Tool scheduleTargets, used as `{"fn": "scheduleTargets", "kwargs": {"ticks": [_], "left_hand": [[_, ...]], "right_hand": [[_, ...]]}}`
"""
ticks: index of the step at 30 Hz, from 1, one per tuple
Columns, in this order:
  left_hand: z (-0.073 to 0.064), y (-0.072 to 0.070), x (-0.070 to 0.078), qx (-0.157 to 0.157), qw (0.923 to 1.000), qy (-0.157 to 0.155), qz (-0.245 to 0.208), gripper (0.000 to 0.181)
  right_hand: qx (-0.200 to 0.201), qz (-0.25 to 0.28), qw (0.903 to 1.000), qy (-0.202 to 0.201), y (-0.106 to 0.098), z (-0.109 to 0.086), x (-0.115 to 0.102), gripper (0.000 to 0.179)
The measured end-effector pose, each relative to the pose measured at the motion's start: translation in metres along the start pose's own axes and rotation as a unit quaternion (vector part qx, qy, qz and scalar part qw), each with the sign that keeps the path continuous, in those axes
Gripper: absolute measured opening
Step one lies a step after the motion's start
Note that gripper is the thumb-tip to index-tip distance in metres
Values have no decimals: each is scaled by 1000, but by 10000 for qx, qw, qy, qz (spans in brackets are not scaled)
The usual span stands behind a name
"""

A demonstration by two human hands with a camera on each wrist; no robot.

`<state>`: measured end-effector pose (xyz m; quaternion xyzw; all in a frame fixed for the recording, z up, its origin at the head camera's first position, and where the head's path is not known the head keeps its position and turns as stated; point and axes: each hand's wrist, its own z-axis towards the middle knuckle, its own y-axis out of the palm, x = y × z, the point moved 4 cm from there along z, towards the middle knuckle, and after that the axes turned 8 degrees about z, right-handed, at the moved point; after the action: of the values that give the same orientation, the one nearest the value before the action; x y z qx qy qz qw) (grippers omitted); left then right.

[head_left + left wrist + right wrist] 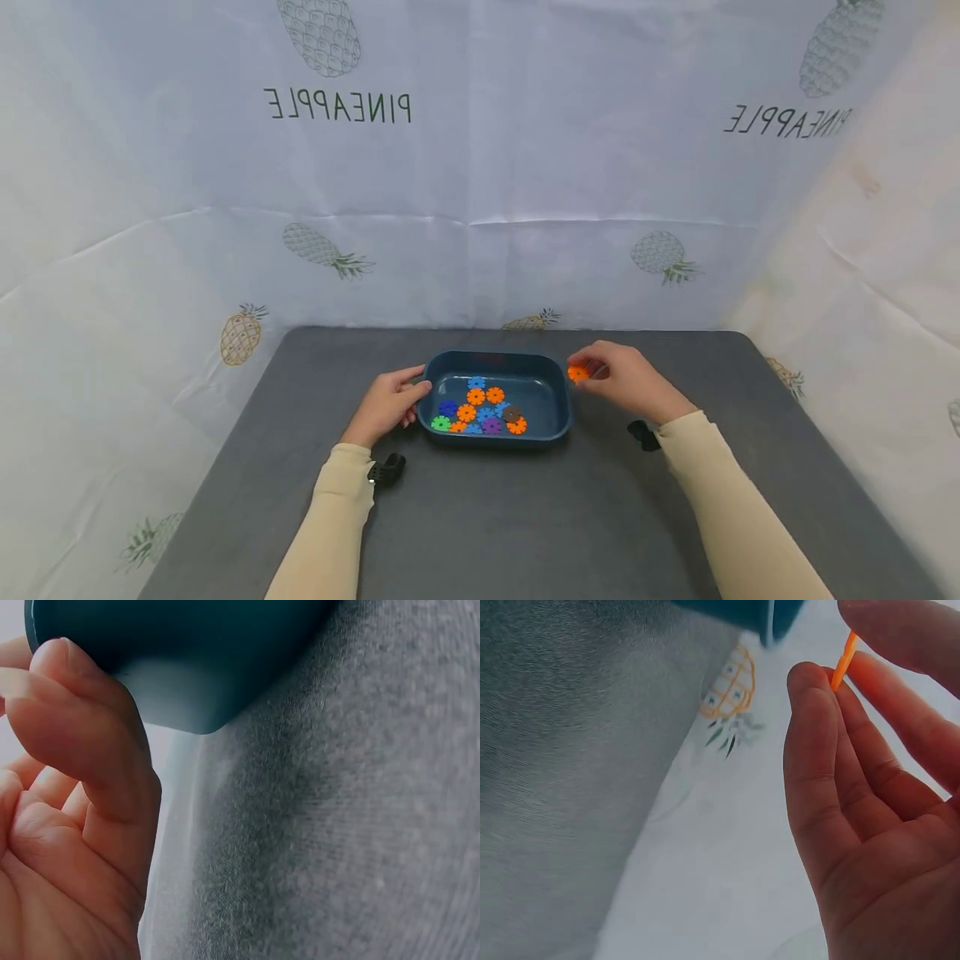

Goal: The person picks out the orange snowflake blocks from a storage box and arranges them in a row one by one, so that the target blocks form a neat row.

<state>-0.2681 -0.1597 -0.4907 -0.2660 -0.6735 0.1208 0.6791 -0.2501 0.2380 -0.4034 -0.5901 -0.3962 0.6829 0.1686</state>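
A dark blue tray (532, 439) with raised walls stands on the table, and snowflake-shaped plastic discs lie in it, mostly toward its left and front. Among them are an orange disc (495, 395), a green disc (441, 423) and a purple disc (491, 426). My left hand (382, 406) grips the tray's left rim; in the left wrist view its thumb and fingers meet the tray wall (187, 697). Just off the tray's right rim, my right hand (621, 379) pinches another orange disc (578, 373) between thumb and fingers. The right wrist view shows this disc (844, 661) edge-on.
The dark grey table (517, 525) extends around the tray on every side. White cloth (480, 167) printed with pineapples hangs behind the table and along both sides. Each wrist wears a black strap, the left strap (387, 471) close to the tabletop.
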Motion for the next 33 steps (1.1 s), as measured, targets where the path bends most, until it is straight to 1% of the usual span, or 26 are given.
{"fn": "scheduleTargets", "kwargs": {"ticks": [2, 4, 7, 11, 13, 20, 26, 33], "left_hand": [[1, -2, 1, 0, 10000, -10, 2, 57], [1, -2, 0, -17, 10000, -40, 18, 57], [1, -2, -3, -4, 10000, -63, -4, 57], [1, 0, -4, -13, 10000, -52, -68, 57], [1, -1, -4, -15, 9999, -85, -107, 58], [3, 0, -5, -126, 9994, -153, -283, 59], [5, 0, -3, -109, 9991, -209, -363, 59], [5, 1, -4, -148, 9987, -299, -388, 59]], "right_hand": [[254, 141, 9995, 97, -1, -5, 11, 34], [393, 266, 9987, 193, 1, -9, 24, 35], [484, 443, 9971, 373, 9, -12, 42, 35], [525, 559, 9956, 541, 20, -14, 58, 34], [519, 558, 9953, 599, 25, -13, 61, 34], [448, 493, 9960, 595, 36, -9, 65, 32], [388, 447, 9966, 576, 40, -5, 68, 31], [318, 245, 9976, 570, 43, -1, 71, 31]]}}
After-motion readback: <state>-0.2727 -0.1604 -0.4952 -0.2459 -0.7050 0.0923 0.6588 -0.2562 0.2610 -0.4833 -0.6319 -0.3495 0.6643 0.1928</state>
